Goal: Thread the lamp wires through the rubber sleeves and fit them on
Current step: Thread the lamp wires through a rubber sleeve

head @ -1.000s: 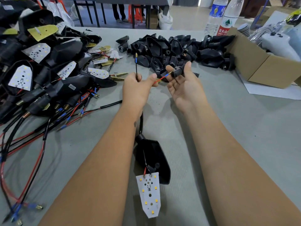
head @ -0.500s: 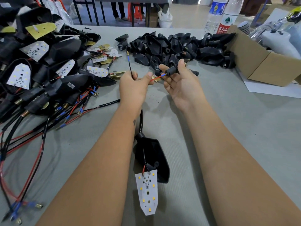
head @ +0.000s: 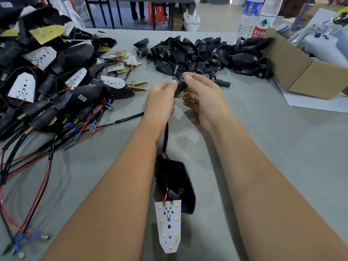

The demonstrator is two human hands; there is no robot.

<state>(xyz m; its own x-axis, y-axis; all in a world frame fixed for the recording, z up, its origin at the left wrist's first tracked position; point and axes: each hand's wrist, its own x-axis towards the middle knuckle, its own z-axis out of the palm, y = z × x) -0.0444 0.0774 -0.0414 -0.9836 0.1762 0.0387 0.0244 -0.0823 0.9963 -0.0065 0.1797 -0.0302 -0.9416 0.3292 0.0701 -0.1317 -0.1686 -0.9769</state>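
Observation:
My left hand (head: 161, 101) pinches the lamp's wires just below a small black rubber sleeve (head: 181, 85). My right hand (head: 204, 97) grips that sleeve from the right. A blue-tipped wire end (head: 175, 72) and a brass-tipped end (head: 193, 74) stick out above the sleeve. The black cable (head: 165, 136) runs down from my left fist to a black lamp housing (head: 175, 183) on the table. A white LED board (head: 168, 225) hangs from the housing by a red and a black wire.
A heap of wired lamp housings and LED boards (head: 47, 76) fills the left side, with loose red and black wires (head: 28, 176) in front. A pile of black rubber sleeves (head: 203, 53) lies at the back. A cardboard box (head: 305, 72) and water bottles (head: 256, 16) stand right.
My hands have come together. The sleeve in my right hand has slid onto the wires, and both wire tips now poke out of its top.

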